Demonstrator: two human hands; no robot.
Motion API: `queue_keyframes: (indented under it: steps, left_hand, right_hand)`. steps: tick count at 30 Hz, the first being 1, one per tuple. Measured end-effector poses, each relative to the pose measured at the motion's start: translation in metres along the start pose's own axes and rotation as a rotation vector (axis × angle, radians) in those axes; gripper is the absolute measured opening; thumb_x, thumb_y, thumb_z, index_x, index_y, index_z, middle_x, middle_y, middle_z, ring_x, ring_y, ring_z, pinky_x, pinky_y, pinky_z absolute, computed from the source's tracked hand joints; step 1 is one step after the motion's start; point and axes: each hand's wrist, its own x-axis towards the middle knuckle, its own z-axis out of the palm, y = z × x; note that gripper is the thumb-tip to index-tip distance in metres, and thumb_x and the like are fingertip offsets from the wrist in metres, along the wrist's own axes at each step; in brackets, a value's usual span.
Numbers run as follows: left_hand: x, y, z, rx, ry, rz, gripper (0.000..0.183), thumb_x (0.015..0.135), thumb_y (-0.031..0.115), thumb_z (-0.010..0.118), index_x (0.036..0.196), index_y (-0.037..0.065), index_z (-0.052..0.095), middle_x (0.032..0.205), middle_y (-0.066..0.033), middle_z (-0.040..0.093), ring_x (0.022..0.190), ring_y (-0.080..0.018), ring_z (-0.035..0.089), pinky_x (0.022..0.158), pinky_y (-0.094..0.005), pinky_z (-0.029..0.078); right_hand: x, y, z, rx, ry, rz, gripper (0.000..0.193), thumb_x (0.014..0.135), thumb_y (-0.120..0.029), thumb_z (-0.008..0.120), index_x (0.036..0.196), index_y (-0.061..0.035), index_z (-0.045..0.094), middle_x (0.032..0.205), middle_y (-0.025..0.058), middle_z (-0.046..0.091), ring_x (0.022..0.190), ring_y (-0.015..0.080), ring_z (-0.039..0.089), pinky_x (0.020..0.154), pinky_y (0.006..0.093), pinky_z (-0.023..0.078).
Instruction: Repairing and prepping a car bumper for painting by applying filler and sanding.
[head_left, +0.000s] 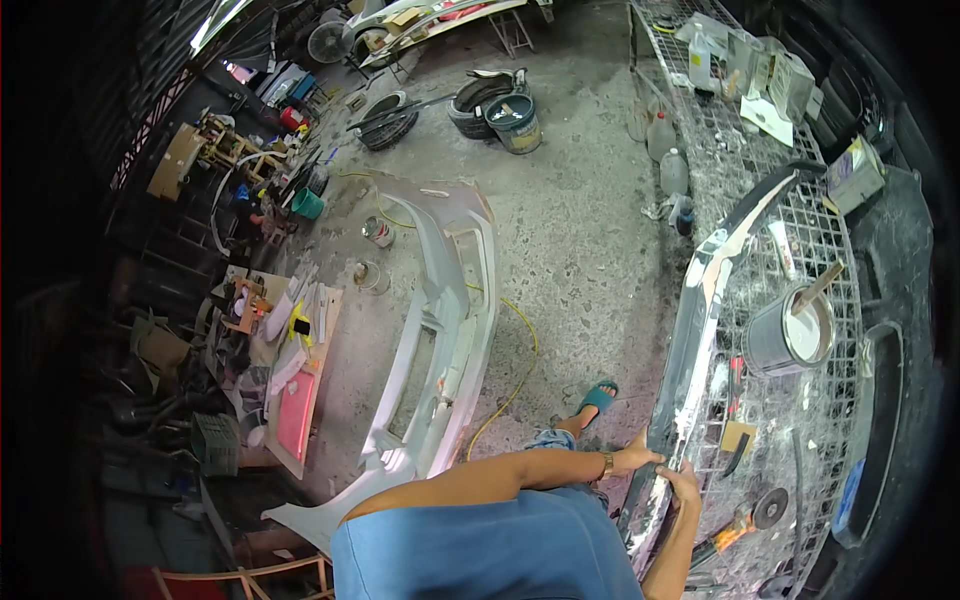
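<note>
A long dark car trim piece [683, 335], patched with white and pinkish filler, lies along the near edge of the mesh-topped bench [838, 238]. My left hand [633, 458], a watch on its wrist, is closed on the trim's left edge. On the other side, my right hand [684, 485] grips the same piece, its thumb close to my left fingers. Some fingers of both hands are hidden. An orange angle grinder [736, 530] rests right of my right hand. Above it lie a tan block [738, 438] and a red-handled tool [736, 385].
On the bench, a can [768, 345] of whitish paste holds a wooden stick; a white tube [783, 250] lies nearby. A grey car bumper [462, 335] stands on the floor to my left, beside a yellow hose [533, 345]. Tyres [388, 125] and a bucket [516, 135] are farther off.
</note>
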Motion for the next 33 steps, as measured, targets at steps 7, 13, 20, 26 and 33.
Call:
queue_keyframes:
  steps: [7, 13, 20, 26, 33]
  left_hand:
    - [-0.002, 0.014, 0.003, -0.010, 0.043, 0.018, 0.083, 0.073, 0.000, 0.074, 0.143, 0.005, 0.029, 0.128, -0.0130, 0.051, 0.119, -0.0227, 0.049, 0.102, -0.0355, 0.040]
    - [0.004, 0.012, 0.001, 0.020, 0.048, 0.002, 0.080, 0.073, 0.001, 0.075, 0.140, 0.005, 0.031, 0.127, -0.0135, 0.052, 0.119, -0.0234, 0.049, 0.103, -0.0351, 0.039]
    - [0.001, 0.018, 0.003, 0.094, 0.062, -0.080, 0.081, 0.077, 0.001, 0.074, 0.144, 0.007, 0.029, 0.132, -0.0113, 0.050, 0.124, -0.0219, 0.047, 0.106, -0.0348, 0.037]
    - [0.002, 0.012, 0.000, 0.064, 0.060, -0.101, 0.081, 0.077, 0.001, 0.075, 0.143, 0.006, 0.029, 0.132, -0.0120, 0.049, 0.124, -0.0224, 0.047, 0.107, -0.0348, 0.037]
    - [-0.001, 0.017, 0.000, 0.035, 0.041, -0.044, 0.083, 0.074, 0.003, 0.075, 0.142, 0.002, 0.027, 0.129, -0.0169, 0.051, 0.121, -0.0252, 0.049, 0.104, -0.0359, 0.038]
  right_hand:
    - [0.009, -0.009, -0.006, 0.006, -0.029, 0.048, 0.040, 0.073, 0.000, 0.076, 0.110, -0.0004, 0.061, 0.094, 0.0074, 0.068, 0.081, 0.0189, 0.066, 0.076, 0.0343, 0.054]
    - [0.015, -0.010, -0.009, 0.040, -0.066, 0.088, 0.034, 0.074, -0.001, 0.076, 0.105, -0.0026, 0.063, 0.090, 0.0050, 0.069, 0.079, 0.0166, 0.066, 0.073, 0.0325, 0.053]
    - [0.013, -0.006, -0.009, 0.042, -0.061, 0.073, 0.038, 0.072, -0.001, 0.078, 0.107, -0.0026, 0.063, 0.094, 0.0059, 0.069, 0.079, 0.0169, 0.066, 0.073, 0.0328, 0.053]
    - [0.008, -0.011, -0.004, 0.029, -0.090, 0.070, 0.038, 0.073, -0.001, 0.077, 0.108, -0.0018, 0.062, 0.094, 0.0071, 0.069, 0.079, 0.0176, 0.066, 0.073, 0.0339, 0.054]
    - [0.005, -0.015, 0.003, 0.023, -0.043, 0.040, 0.038, 0.072, 0.000, 0.077, 0.108, -0.0018, 0.063, 0.094, 0.0058, 0.070, 0.079, 0.0156, 0.066, 0.073, 0.0312, 0.052]
